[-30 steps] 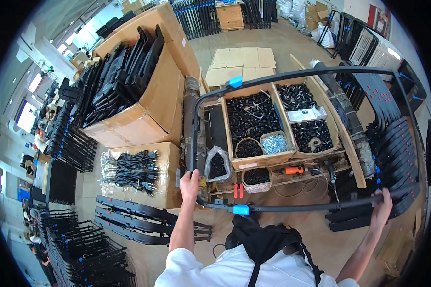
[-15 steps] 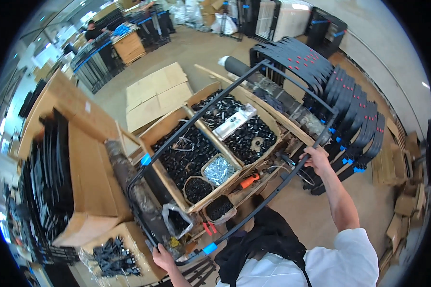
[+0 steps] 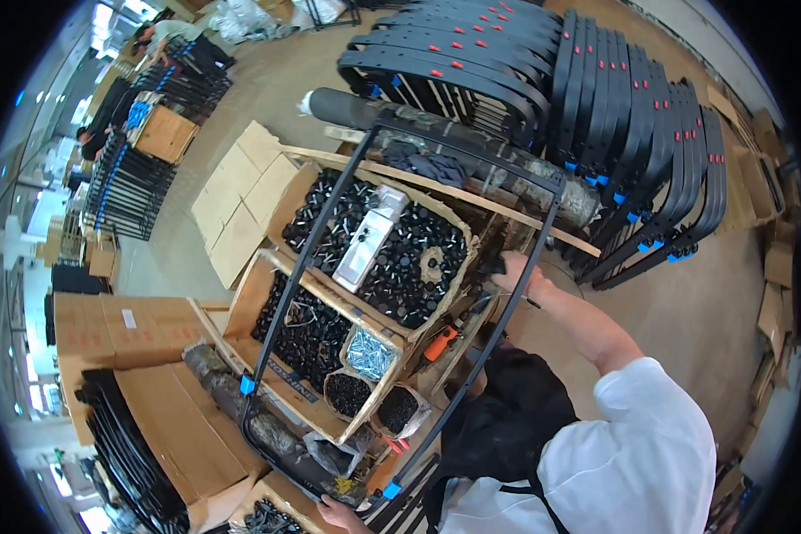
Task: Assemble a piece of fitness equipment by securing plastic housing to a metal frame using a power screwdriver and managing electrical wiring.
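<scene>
A large black tubular frame (image 3: 473,365) with blue tape on it lies across the bin and its supports. At its near left corner my left hand (image 3: 336,514) is closed round the tube, partly cut off by the lower edge. My right hand (image 3: 518,270) reaches to the bin's right side, behind the frame's right bar. Its fingers curl at a dark object (image 3: 492,264) whose kind I cannot make out. Below the frame, a divided wooden bin (image 3: 334,298) holds many small black fittings (image 3: 418,267), a white tray (image 3: 366,238) and silver screws (image 3: 370,354).
An orange-handled tool (image 3: 440,343) lies along the bin's near side, beside a bag of small black parts (image 3: 397,409). Wrapped rolls (image 3: 231,392) flank the bin. Stacked black curved frames (image 3: 632,133) stand at the far right, a cardboard box (image 3: 169,418) at the left. People work in the distance.
My right hand has let go of the frame's right bar and moved to the dark object by the bin. My left hand stays on the frame. The view has turned to the right.
</scene>
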Motion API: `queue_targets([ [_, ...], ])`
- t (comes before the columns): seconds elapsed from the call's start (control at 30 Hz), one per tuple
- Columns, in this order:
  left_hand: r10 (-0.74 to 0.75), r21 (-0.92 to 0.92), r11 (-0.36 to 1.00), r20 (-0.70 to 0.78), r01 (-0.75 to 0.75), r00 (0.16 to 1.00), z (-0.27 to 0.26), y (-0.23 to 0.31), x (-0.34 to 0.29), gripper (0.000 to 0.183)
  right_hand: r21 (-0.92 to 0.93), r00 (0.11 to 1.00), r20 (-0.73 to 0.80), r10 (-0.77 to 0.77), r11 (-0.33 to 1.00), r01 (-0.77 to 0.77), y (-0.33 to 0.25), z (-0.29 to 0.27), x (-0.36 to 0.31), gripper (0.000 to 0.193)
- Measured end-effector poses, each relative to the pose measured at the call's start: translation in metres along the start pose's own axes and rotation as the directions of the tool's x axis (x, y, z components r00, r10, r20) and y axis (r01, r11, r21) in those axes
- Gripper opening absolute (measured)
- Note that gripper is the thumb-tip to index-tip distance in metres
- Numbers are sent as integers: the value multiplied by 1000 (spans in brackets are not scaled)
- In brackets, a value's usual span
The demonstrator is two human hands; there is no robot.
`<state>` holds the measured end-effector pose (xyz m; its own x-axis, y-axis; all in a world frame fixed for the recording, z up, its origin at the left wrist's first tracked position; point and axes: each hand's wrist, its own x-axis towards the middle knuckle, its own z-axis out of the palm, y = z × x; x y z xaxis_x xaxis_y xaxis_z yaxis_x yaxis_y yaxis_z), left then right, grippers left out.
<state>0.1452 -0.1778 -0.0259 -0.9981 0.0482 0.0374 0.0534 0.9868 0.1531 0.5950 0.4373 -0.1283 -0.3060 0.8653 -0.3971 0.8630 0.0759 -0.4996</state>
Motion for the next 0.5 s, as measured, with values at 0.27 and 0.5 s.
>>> queue_targets([
  [0.27,-30,-195,980,-332,-38,943,-9,54,3,49,-447,999,-33,5,894,-19,30,68,58,42],
  [0.5,492,-881,453,116,-139,863,5,351,-78,34,-381,990,29,-138,914,139,12,-66,-60,28],
])
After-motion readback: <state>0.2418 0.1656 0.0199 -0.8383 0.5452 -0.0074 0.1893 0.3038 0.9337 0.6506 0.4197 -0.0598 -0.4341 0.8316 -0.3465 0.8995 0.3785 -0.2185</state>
